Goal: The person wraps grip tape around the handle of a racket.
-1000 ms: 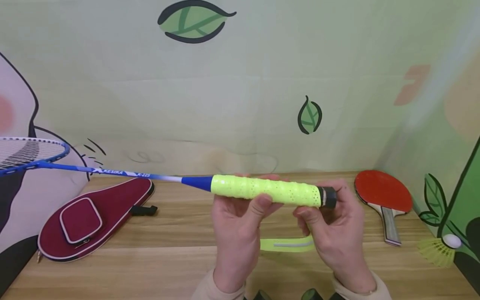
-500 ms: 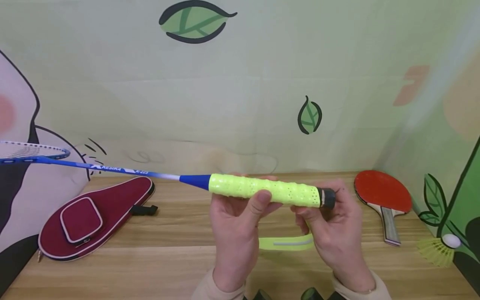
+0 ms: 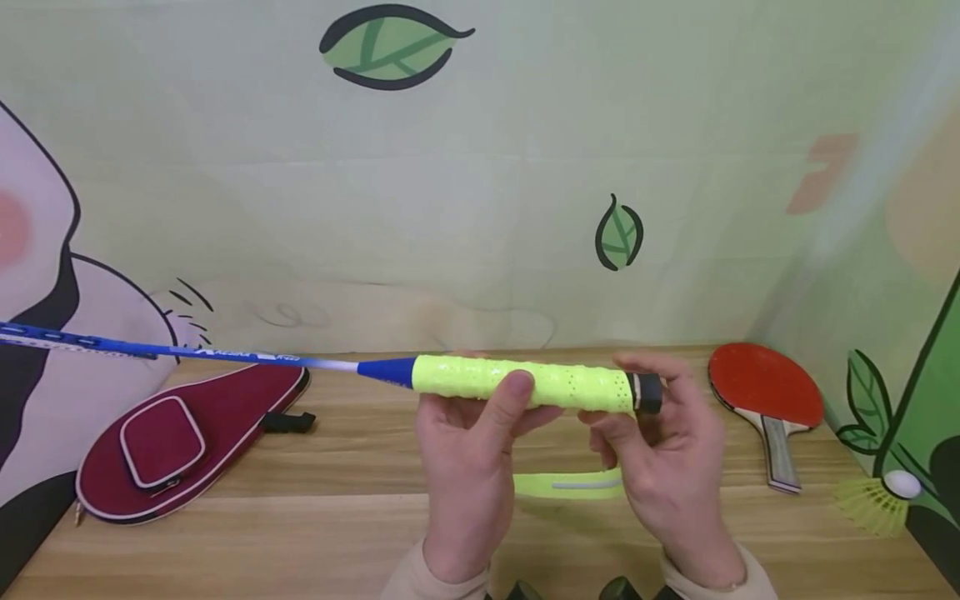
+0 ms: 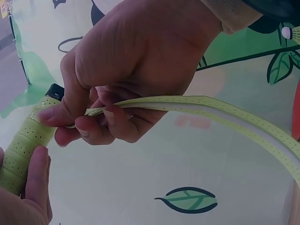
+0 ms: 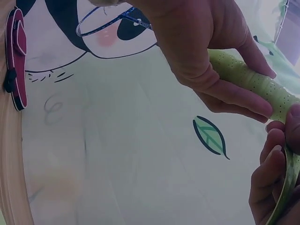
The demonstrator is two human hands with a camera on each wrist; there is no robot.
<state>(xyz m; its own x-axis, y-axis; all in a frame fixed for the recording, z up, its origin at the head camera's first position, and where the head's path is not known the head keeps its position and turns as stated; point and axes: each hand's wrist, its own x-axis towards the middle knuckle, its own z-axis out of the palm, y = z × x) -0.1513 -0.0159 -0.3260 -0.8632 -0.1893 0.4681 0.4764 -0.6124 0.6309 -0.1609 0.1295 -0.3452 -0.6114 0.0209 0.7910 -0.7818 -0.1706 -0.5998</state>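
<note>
A badminton racket (image 3: 255, 355) with a blue shaft lies across the head view, its head partly cut off at the left edge. Yellow-green perforated grip tape is wound round its handle (image 3: 457, 379), leaving a black butt end (image 3: 647, 393) bare. My left hand (image 3: 467, 483) holds the wrapped handle, thumb in front. My right hand (image 3: 667, 475) is at the butt end; in the left wrist view the right hand (image 4: 131, 61) pinches the loose tape (image 4: 206, 104) close to the handle. A loose length of tape (image 3: 532, 485) hangs below the handle between my hands.
On the wooden table (image 3: 300, 542), a maroon paddle case (image 3: 240, 408) lies left. A red table-tennis paddle (image 3: 768, 383) lies right, with a yellow shuttlecock (image 3: 877, 504) near the right edge. Behind stands a printed cloth backdrop (image 3: 480, 167).
The racket has rolled, so its head now shows nearly edge-on and lower at the left. The handle has shifted slightly left. Both hands keep their places along it.
</note>
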